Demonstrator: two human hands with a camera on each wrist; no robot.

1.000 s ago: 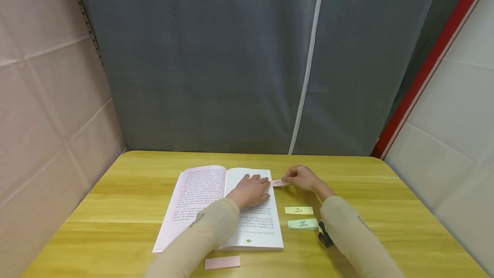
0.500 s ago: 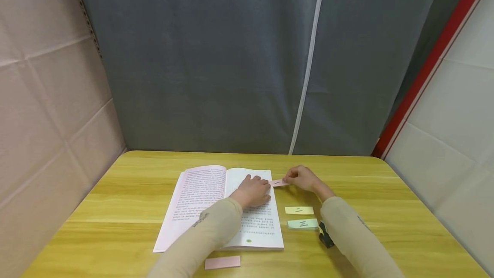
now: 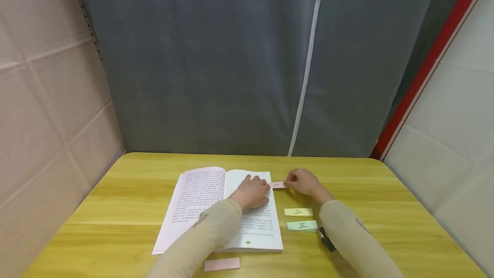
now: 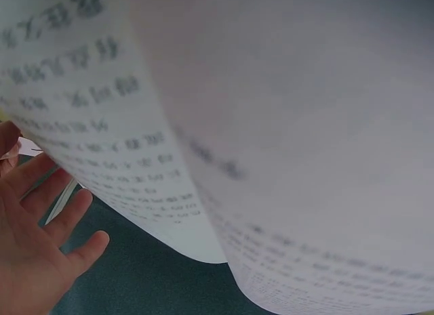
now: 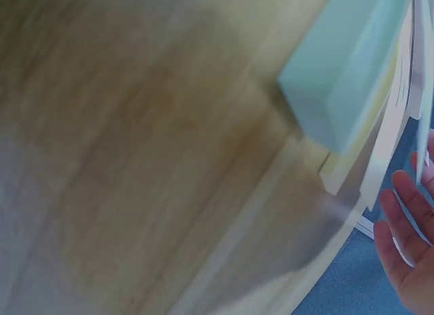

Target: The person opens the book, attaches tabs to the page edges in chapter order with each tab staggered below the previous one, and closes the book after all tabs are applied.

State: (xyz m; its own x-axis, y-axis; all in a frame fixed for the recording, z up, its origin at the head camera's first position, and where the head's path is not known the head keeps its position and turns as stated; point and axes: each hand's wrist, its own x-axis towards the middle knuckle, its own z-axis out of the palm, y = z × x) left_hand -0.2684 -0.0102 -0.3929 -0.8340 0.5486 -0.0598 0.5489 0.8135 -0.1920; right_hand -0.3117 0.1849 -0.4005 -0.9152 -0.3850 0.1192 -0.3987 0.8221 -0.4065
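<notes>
An open book (image 3: 254,237) with printed text lies on the table. My left hand (image 3: 252,193) rests on its right page, fingers spread toward the page's outer edge. A pink sticky tab (image 3: 278,185) with one dark stroke sticks out beyond that edge. Its inner end lies by my left fingertips. Thumb and fingers of my right hand (image 3: 304,182) pinch the tab's outer end. In the left wrist view the curved pages fill most of the picture, with my left hand (image 4: 41,247) at the lower left. The right wrist view shows my right hand (image 5: 413,254) at its edge.
Nearer than my right hand lie a yellow sticky tab (image 3: 298,212) and a green one (image 3: 302,226), both marked with strokes. A pink pad (image 3: 221,264) sits in front of the book. Black strap-like gear (image 3: 327,240) shows under my right sleeve.
The pink tab lies slightly more level now, and my right hand has shifted very little with it. My left hand stays on the page. The head view has tilted slightly.
</notes>
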